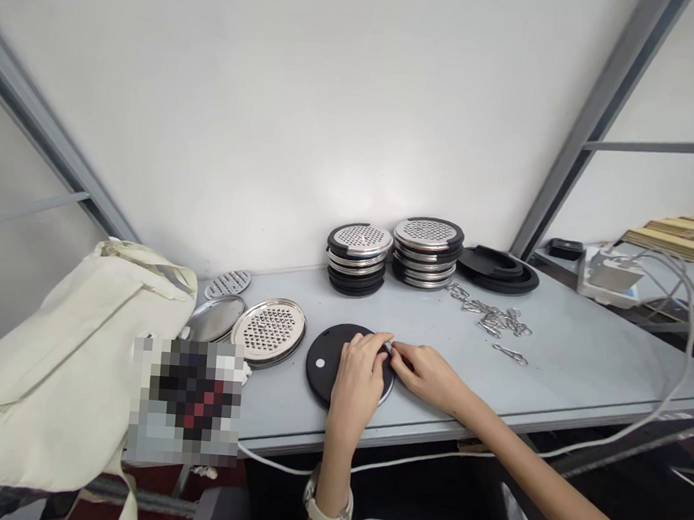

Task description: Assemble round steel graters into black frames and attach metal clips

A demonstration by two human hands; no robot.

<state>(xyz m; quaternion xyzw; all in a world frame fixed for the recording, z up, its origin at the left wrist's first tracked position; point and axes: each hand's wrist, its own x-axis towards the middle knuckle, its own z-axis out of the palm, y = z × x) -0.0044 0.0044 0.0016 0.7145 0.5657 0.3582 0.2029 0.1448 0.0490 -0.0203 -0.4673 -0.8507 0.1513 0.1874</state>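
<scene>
A black round disc [327,381] with a white dot lies near the table's front edge, a silvery rim showing at its lower right. My left hand [360,372] rests over its right half, fingers bent toward the far right edge, holding it against the table. At that edge my right hand [425,372] pinches a small metal piece [388,347], probably a clip like the loose ones; the fingers hide most of it. To the right lies a heap of metal snap hooks [494,318], with a single snap hook [510,354] nearer me.
Round grater plates [268,330] lie left of the disc. Behind stand two stacks of grater discs [359,257] [427,254] and black rings [494,269]. A cream bag [66,367] covers the left end. A white cable [608,441] runs along the front edge.
</scene>
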